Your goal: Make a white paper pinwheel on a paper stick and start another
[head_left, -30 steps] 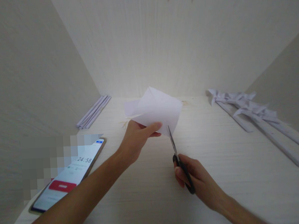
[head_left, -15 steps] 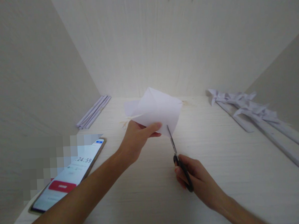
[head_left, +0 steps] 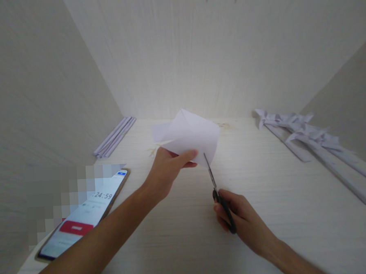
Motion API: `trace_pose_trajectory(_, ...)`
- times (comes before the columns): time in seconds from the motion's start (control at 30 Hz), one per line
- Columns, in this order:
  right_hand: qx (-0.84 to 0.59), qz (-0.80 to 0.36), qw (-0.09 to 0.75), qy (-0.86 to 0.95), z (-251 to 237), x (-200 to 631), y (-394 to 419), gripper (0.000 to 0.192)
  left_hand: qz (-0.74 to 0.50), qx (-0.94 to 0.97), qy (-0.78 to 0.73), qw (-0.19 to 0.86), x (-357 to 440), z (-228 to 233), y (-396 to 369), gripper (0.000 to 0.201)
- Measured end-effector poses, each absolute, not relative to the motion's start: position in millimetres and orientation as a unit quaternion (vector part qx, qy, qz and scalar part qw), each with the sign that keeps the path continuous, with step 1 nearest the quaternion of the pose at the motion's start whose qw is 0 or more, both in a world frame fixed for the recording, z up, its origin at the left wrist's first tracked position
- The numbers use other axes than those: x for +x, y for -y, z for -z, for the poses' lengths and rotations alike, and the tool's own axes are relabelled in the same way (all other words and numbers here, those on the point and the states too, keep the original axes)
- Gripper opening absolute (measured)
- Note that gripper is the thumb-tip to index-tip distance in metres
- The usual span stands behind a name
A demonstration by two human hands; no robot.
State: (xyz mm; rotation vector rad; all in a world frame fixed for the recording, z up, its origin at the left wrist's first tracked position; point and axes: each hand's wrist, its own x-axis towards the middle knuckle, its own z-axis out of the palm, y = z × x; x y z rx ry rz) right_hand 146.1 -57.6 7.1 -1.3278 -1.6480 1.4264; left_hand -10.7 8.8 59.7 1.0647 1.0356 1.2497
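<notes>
Fingers of the left hand (head_left: 166, 170) pinch a folded white paper (head_left: 187, 136) above the desk (head_left: 267, 214). Right hand (head_left: 239, 218) is closed round black scissors (head_left: 218, 192), blade tips at the paper's lower edge. Compared with half a second earlier, the paper has tilted slightly and looks narrower. Phone (head_left: 85, 215) lies left, paper rolls (head_left: 318, 146) right, with open desk between.

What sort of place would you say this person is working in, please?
Probably a paper-craft bench inside a pale, wood-grain walled booth. The left hand holds a folded paper against scissors in the right hand; rolled paper sticks and paper pinwheels lie on the desk.
</notes>
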Motion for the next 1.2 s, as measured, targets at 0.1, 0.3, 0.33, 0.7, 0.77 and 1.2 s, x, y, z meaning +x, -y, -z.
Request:
trace_pose_trajectory(0.1, -0.497, -0.545, 0.290, 0.609, -8.5, 145.9, 58.3, 0.037, -0.531, 0.456, -0.439, 0.564, -11.0, -60.0, -8.9, 0.029)
trace_pose_trajectory(0.3, -0.485, -0.536, 0.293, 0.626, -15.1, 144.4, 58.5, 0.037, -0.513, 0.468, -0.437, 0.572, -10.3, -59.1, -6.2, 0.028)
trace_pose_trajectory(0.33, -0.482, -0.538, 0.295, 0.625, -15.8, 144.2, 58.3, 0.037, -0.506, 0.470, -0.439, 0.575, -9.7, -58.8, -5.5, 0.028)
trace_pose_trajectory(0.7, -0.464, -0.548, 0.337, 0.608, -22.3, 141.6, 58.9, 0.036, -0.466, 0.477, -0.452, 0.592, -4.3, -58.2, 0.9, 0.026)
trace_pose_trajectory(0.77, -0.465, -0.549, 0.338, 0.607, -23.4, 141.3, 58.9, 0.037, -0.461, 0.478, -0.457, 0.592, -4.1, -58.6, 1.4, 0.025)
trace_pose_trajectory(1.2, -0.474, -0.549, 0.328, 0.605, -19.9, 142.5, 58.2, 0.038, -0.466, 0.477, -0.458, 0.588, -4.0, -56.8, 0.2, 0.026)
